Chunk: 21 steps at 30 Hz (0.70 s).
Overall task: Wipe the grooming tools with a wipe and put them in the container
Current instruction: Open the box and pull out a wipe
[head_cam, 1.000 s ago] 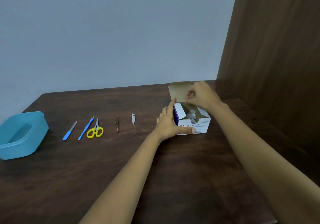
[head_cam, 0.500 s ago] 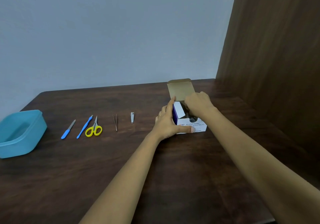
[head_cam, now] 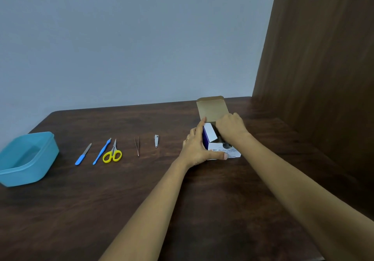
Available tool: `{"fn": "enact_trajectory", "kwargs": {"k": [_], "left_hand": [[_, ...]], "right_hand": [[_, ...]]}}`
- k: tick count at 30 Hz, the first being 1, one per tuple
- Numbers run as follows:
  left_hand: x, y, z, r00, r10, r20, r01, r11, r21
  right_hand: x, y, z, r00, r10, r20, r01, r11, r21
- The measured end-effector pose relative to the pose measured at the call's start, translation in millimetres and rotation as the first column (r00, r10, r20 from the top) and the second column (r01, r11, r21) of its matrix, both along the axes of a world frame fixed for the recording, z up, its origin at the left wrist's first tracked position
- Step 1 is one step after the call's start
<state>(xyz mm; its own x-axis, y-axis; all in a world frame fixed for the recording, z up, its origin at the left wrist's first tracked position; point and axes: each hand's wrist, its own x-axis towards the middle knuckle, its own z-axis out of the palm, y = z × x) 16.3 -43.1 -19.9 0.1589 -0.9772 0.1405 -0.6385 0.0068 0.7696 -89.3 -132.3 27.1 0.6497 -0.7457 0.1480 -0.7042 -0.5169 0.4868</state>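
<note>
A white and purple box of alcohol swabs (head_cam: 222, 151) stands open on the dark wooden table, its brown lid flap (head_cam: 212, 109) raised. My left hand (head_cam: 197, 146) grips the box's left side, thumb along the front. My right hand (head_cam: 230, 126) reaches down into the box opening; its fingertips are hidden inside. To the left lie a blue nail file (head_cam: 83, 154), a blue cuticle pusher (head_cam: 101, 151), yellow-handled scissors (head_cam: 112, 154), tweezers (head_cam: 137, 146) and a nail clipper (head_cam: 156, 140). A blue plastic container (head_cam: 26, 157) sits at the far left.
The wooden table (head_cam: 182, 210) meets a grey wall at the back and a tall dark wooden panel (head_cam: 323, 68) on the right, close behind the box.
My right hand has let go of the lid flap and dropped into the box opening. The left hand keeps its grip on the box.
</note>
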Motion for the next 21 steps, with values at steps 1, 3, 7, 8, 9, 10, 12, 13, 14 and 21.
{"fn": "enact_trajectory", "kwargs": {"k": [1, 3, 7, 8, 9, 10, 12, 13, 14, 21], "left_hand": [[0, 0, 0, 1.000, -0.001, -0.004, 0.001, 1.000, 0.000], [1, 0, 0, 1.000, 0.002, -0.011, -0.002, 1.000, 0.002], [0, -2, -1, 1.000, 0.012, 0.014, -0.012, 1.000, 0.012], [0, -3, 0, 1.000, 0.012, 0.021, -0.012, 1.000, 0.016], [-1, -4, 1, 1.000, 0.013, 0.027, -0.013, 1.000, 0.021], [-2, -4, 2, 0.999, 0.015, 0.032, -0.016, 1.000, 0.026], [-4, -6, 5, 0.999, 0.025, 0.046, -0.027, 0.999, 0.036], [-5, -7, 7, 0.998, 0.034, 0.052, -0.036, 0.998, 0.041], [-7, -8, 9, 0.998, 0.044, 0.054, -0.046, 0.998, 0.047], [-8, -6, 10, 0.998, 0.056, 0.038, -0.058, 0.996, 0.060]], "right_hand": [[-2, -1, 2, 0.999, -0.004, 0.040, 0.002, 0.999, 0.034], [-7, -3, 7, 0.977, -0.058, 0.206, 0.023, 0.986, 0.167], [-22, -8, 18, 0.747, -0.236, 0.621, -0.066, 0.904, 0.422], [-25, -8, 20, 0.671, -0.260, 0.695, -0.121, 0.885, 0.449], [-28, -7, 23, 0.590, -0.284, 0.756, -0.181, 0.866, 0.466], [-29, -5, 26, 0.508, -0.310, 0.804, -0.239, 0.846, 0.477], [-31, -4, 31, 0.348, -0.371, 0.861, -0.342, 0.804, 0.485], [-31, -4, 32, 0.290, -0.404, 0.868, -0.383, 0.782, 0.492], [-32, -4, 33, 0.249, -0.430, 0.868, -0.415, 0.762, 0.497], [-31, -3, 33, 0.256, -0.491, 0.833, -0.362, 0.750, 0.553]]}}
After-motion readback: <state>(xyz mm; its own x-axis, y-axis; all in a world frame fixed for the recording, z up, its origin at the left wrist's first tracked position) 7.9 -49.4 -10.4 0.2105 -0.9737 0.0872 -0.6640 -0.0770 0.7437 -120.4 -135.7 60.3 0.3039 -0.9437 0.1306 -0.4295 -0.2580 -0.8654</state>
